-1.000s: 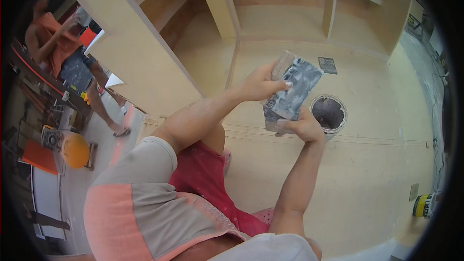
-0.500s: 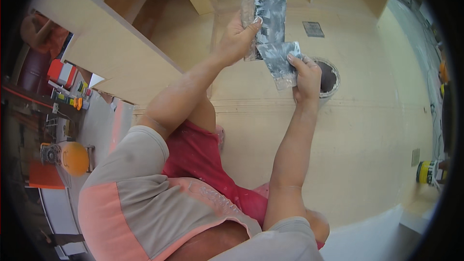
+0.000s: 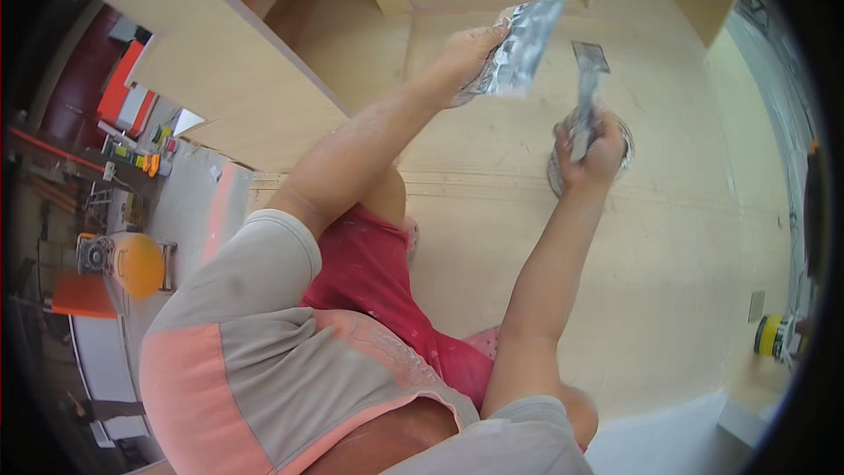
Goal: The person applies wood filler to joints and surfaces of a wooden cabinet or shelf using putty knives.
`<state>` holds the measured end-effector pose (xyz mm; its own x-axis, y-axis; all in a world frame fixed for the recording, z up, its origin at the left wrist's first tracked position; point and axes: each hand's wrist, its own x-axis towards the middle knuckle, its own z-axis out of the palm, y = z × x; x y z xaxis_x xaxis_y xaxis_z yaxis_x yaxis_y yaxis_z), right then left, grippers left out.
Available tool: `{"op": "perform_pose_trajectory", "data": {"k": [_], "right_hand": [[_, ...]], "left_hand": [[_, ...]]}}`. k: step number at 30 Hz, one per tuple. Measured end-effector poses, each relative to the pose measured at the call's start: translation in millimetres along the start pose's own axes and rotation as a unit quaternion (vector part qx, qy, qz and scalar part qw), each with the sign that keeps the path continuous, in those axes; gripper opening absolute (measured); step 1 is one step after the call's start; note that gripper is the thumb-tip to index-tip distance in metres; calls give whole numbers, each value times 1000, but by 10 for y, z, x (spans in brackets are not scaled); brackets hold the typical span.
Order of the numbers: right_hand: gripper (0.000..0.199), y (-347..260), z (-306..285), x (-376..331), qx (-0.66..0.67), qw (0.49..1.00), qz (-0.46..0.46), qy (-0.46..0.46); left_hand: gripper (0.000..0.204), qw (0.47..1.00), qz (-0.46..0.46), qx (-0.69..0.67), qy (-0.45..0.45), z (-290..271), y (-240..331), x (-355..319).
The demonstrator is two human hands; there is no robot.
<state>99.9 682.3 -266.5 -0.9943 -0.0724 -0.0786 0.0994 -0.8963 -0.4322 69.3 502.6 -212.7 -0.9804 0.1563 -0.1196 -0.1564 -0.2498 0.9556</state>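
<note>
My left hand (image 3: 466, 57) is closed on a wide putty scraper (image 3: 529, 46), its thin metal blade smeared with white filler and tilted up to the right. Lower and to the right, my right hand (image 3: 601, 154) grips a smaller scraper (image 3: 585, 110), seen nearly edge-on and streaked with the same filler. The two blades are apart. Just behind the right hand stands a round bucket (image 3: 628, 142) with a crusted rim; the hand and scraper hide most of its mouth.
Pale wooden boards (image 3: 475, 237) lie under and ahead of me. A dark rectangular plate (image 3: 591, 56) is beyond the bucket. An upright panel (image 3: 237, 44) stands on the left, with an orange rounded object (image 3: 139, 265) farther out. A yellow-and-black tub (image 3: 770, 336) sits at the right edge.
The two scraper blades, overlapping before, have separated. My left scraper has turned and shifted right; my right hand has moved right and down, in front of the bucket, with its blade turned edge-on.
</note>
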Motion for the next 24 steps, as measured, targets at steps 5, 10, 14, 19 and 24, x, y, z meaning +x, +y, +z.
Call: {"op": "perform_pose_trajectory", "data": {"k": [5,10,14,19,24], "right_hand": [[17,547,387,-237,-99,986,108,-78],[21,-67,6,-75,82,985,15,-149],[22,-373,24,40,22,984,-173,28],[28,-115,74,-44,-384,820,-398,148],[22,58,189,-105,-488,739,-465,29]], "left_hand": [[39,986,-97,-68,-117,-232,-305,97],[27,948,-244,206,-20,388,-287,-250],[19,996,-77,-32,9,316,-397,-188],[19,992,9,-117,55,239,-216,-95],[22,995,68,-56,56,205,-198,-54]]}}
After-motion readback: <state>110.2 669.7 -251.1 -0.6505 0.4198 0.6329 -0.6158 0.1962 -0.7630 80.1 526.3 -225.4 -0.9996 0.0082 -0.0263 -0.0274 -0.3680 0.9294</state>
